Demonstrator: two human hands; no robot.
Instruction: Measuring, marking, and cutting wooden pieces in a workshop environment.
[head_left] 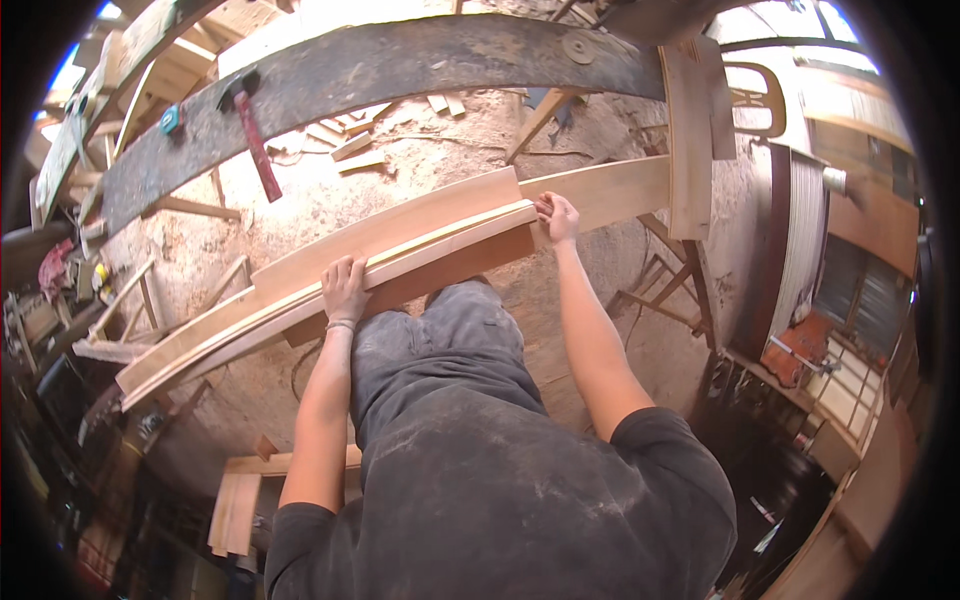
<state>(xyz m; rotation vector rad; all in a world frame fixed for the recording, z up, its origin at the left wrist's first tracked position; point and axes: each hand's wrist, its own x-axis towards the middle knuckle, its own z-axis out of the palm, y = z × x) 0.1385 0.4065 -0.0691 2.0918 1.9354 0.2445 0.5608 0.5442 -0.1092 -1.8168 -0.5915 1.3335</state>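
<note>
Several long pale wooden boards lie together across my front, slanting from the lower left up to the right. My left hand (345, 290) wraps its fingers over the near wooden strip (450, 243) around the middle of its length. At the right end of that strip, my right hand (557, 217) has its fingers curled in against the end. Behind the strip a wider wooden board (390, 222) stands partly on edge. A browner board (460, 268) shows underneath, next to my legs. The undersides of the boards are hidden.
Beyond lies a dark worn bench plank (400, 68) bearing a red-handled hammer (250, 140) and a teal tape measure (171, 120). Wood offcuts (350, 147) litter the dusty floor. An upright wooden board (685, 150) and a trestle (690, 280) stand at right.
</note>
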